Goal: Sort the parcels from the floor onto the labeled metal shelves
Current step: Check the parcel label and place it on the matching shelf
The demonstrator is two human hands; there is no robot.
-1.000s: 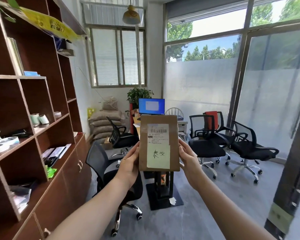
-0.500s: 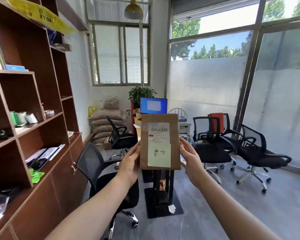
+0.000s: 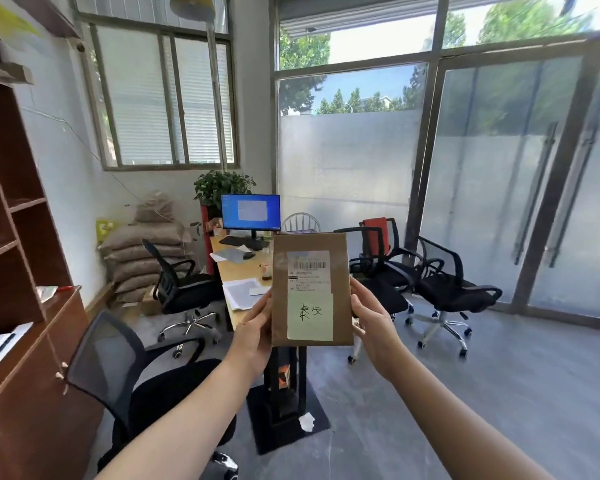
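Observation:
I hold a flat brown cardboard parcel (image 3: 340, 261) upright in front of me at chest height. It carries a white barcode label on its upper half and a pale green note with handwritten characters below. My left hand (image 3: 255, 332) grips its left edge and my right hand (image 3: 369, 320) grips its right edge. No metal shelves are in view.
A brown wooden shelf unit (image 3: 21, 306) runs along the left. A black mesh office chair (image 3: 125, 379) stands close in front of me. Beyond are a desk (image 3: 234, 271) with a monitor (image 3: 250, 212), several black chairs (image 3: 444, 282), stacked sacks (image 3: 142, 251) and glass doors (image 3: 520, 202).
My view has swung to the right: the wooden shelf unit slid toward the left edge and more of the glass doors shows. The parcel stays held between both hands.

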